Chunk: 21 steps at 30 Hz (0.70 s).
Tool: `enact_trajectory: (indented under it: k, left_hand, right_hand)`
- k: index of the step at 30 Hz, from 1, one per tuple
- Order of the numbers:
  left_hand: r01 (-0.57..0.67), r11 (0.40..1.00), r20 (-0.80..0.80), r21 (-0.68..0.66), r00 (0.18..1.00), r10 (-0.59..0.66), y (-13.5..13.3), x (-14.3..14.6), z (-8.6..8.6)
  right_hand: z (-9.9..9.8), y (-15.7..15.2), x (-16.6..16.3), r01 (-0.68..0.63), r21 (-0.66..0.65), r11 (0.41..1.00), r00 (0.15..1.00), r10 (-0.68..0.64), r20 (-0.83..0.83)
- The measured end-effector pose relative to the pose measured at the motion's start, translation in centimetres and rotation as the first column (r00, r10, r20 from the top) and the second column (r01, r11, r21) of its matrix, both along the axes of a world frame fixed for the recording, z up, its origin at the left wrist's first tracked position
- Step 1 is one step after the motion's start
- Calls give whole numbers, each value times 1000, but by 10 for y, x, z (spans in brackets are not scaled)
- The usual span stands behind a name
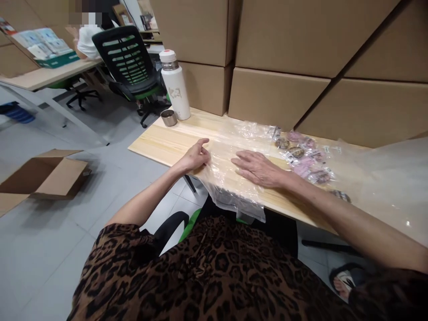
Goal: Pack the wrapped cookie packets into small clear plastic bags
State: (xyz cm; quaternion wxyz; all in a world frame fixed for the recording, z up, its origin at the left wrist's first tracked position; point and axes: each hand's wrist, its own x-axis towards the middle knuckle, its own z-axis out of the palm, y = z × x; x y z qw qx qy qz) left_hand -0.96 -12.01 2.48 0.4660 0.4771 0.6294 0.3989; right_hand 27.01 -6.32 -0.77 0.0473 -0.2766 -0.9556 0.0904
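Far left, an open cardboard box (67, 178) on the floor (53, 249), well apart from the bench (150, 145). Near the bench's left end, a metal cup (169, 118) just beside a tall white flask (179, 91), both upright; easy to knock over with a wide sweep to the left, perhaps with a spill, cup contents too dark to make out. Next, the left grip (197, 155), at the left edge of a clear plastic bag (224, 171), index finger stretched out, others curled; impossible to tell whether clamped on the plastic or only resting against it. Between and under both grips, the bag itself, laid over the bench with the near end hanging past the front edge: liable to slide off if let go, because of that overhang, or to crease if pulled unevenly. On the bag, the right grip (256, 169), palm down, fingers loosely apart, clamped on nothing visible. Just beyond, near the right forearm (321, 196), a loose cluster of wrapped packets (297, 152): liable to scatter from a sideways brush of that arm. Farthest right, a large sheet of cloudy plastic (394, 178), apt to catch and drag packets.
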Motion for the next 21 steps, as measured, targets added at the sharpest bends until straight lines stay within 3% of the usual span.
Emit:
enact_trajectory:
  k: [2,5,9,12,15,17,21]
  left_hand:
    - [4,1000,-70,15,998,-3,-12,-14,1]
    - [-53,992,-138,116,988,69,-40,-20,-4]
    - [-71,984,-89,162,992,87,-88,0,-11]
    - [-93,975,-23,204,995,99,-110,20,-16]
    - [-146,956,-40,256,986,161,-103,30,-24]
    - [-181,946,-36,271,980,197,-88,26,-29]
    - [-287,915,39,282,957,288,-54,-4,-31]
  right_hand:
    - [-9,-2,-4,-1,8,1000,1000,1,2]
    - [-16,-10,-8,117,76,990,992,-113,-55]
    - [-12,-22,-30,315,136,939,949,-310,-59]
    - [-3,-27,-52,373,133,918,927,-375,-9]
    - [6,-27,-60,329,86,940,943,-332,13]
    - [13,-23,-49,286,28,958,958,-285,-28]
    - [30,-7,19,377,70,923,916,-361,-174]
